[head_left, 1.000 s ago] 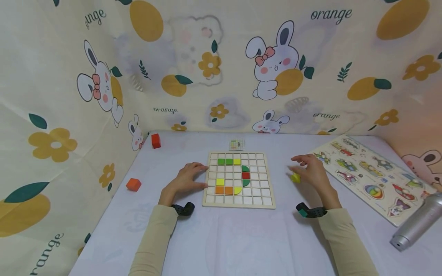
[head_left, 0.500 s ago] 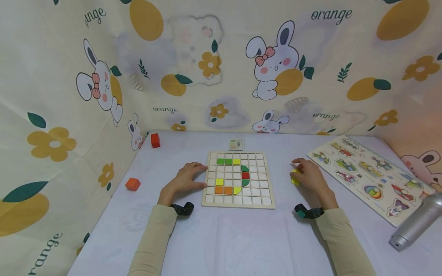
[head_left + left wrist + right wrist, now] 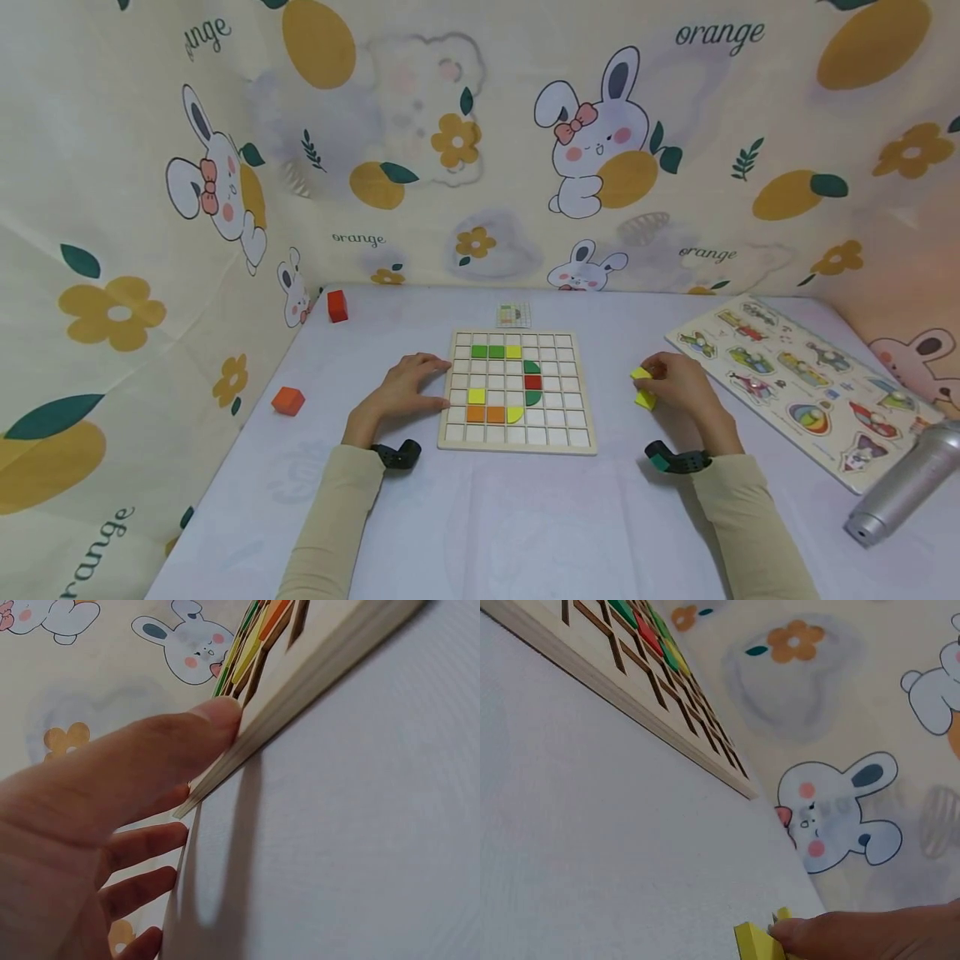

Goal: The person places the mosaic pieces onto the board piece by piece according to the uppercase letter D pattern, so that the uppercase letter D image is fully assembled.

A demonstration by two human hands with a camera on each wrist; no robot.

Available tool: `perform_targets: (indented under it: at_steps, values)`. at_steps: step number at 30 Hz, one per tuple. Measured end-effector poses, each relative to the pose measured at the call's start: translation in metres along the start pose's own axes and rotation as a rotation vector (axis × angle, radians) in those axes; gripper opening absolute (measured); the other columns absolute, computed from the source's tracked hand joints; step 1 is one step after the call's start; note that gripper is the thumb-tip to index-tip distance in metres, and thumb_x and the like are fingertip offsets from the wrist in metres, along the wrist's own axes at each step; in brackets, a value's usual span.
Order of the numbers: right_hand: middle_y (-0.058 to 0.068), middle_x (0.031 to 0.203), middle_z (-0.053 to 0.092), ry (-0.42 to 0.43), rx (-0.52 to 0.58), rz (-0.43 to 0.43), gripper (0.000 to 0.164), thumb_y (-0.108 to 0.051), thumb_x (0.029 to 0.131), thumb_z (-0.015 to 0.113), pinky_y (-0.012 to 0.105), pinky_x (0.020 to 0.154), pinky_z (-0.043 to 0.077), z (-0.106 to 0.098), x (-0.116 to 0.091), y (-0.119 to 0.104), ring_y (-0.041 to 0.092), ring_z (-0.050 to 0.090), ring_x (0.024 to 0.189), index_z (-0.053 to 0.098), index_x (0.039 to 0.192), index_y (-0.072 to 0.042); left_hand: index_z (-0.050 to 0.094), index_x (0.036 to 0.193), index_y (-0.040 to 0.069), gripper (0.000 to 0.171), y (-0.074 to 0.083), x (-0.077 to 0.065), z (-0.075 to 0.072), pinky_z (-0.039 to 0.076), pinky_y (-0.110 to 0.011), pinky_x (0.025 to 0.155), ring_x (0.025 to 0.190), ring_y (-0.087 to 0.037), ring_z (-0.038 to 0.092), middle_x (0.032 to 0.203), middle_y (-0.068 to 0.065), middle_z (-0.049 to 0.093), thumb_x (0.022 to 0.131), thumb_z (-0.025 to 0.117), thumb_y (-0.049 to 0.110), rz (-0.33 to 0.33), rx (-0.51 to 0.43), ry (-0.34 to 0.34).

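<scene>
My left hand (image 3: 405, 387) rests at the left edge of a square wooden grid board (image 3: 558, 417), fingers fairly straight. Up close in the left wrist view, the thumb (image 3: 184, 739) touches the board's rim. Flat green, yellow, orange and red pieces lie in some of the board's cells. Right of the board, my right hand (image 3: 678, 387) pinches a yellow block (image 3: 640, 373) between thumb and fingers. Another yellow block (image 3: 645, 399) shows just below the fingertips. From the right wrist, yellow surfaces (image 3: 756, 942) appear beside the thumb, the other fingers hidden.
A small pattern card (image 3: 513, 314) lies behind the board. Red (image 3: 337, 306) and orange (image 3: 288, 401) blocks stand at the left. On the right are a picture puzzle board (image 3: 798, 375) and a silver cylinder (image 3: 900, 483). Printed cloth walls (image 3: 480, 208) surround the table.
My right hand has come down onto the yellow blocks, and its fingers have closed on one, parting it from the other. My left hand stays at the board's edge.
</scene>
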State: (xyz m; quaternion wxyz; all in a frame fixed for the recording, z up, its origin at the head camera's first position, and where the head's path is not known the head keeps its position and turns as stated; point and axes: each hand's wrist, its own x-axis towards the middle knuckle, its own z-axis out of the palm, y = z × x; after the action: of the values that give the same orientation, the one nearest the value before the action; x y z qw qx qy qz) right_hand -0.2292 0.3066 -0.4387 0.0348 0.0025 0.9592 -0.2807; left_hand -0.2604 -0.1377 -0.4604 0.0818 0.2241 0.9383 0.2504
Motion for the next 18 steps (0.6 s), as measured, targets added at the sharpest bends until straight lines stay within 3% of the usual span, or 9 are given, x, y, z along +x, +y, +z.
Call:
perform_targets:
  at_steps: [7, 18]
  values:
    - [0.017, 0.099, 0.061, 0.076, 0.069, -0.137, 0.029, -0.01, 0.082, 0.068, 0.035, 0.073, 0.047, 0.013, 0.005, -0.017, 0.027, 0.054, 0.088, 0.064, 0.108, 0.002, 0.05, 0.135, 0.02, 0.067, 0.001, -0.001, 0.0, 0.025, -0.051, 0.107, 0.129, -0.027, 0.033, 0.139, -0.007, 0.042, 0.076, 0.073, 0.042, -0.006, -0.013, 0.001]
    - [0.006, 0.099, 0.065, 0.042, 0.146, -0.395, 0.026, -0.013, 0.08, 0.073, 0.033, 0.073, 0.049, 0.061, 0.011, -0.089, 0.019, 0.056, 0.084, 0.069, 0.104, -0.005, 0.049, 0.135, 0.021, 0.067, 0.002, -0.001, -0.001, 0.024, -0.052, 0.108, 0.131, -0.027, 0.031, 0.14, -0.007, 0.041, 0.077, 0.072, 0.043, -0.019, -0.002, -0.004]
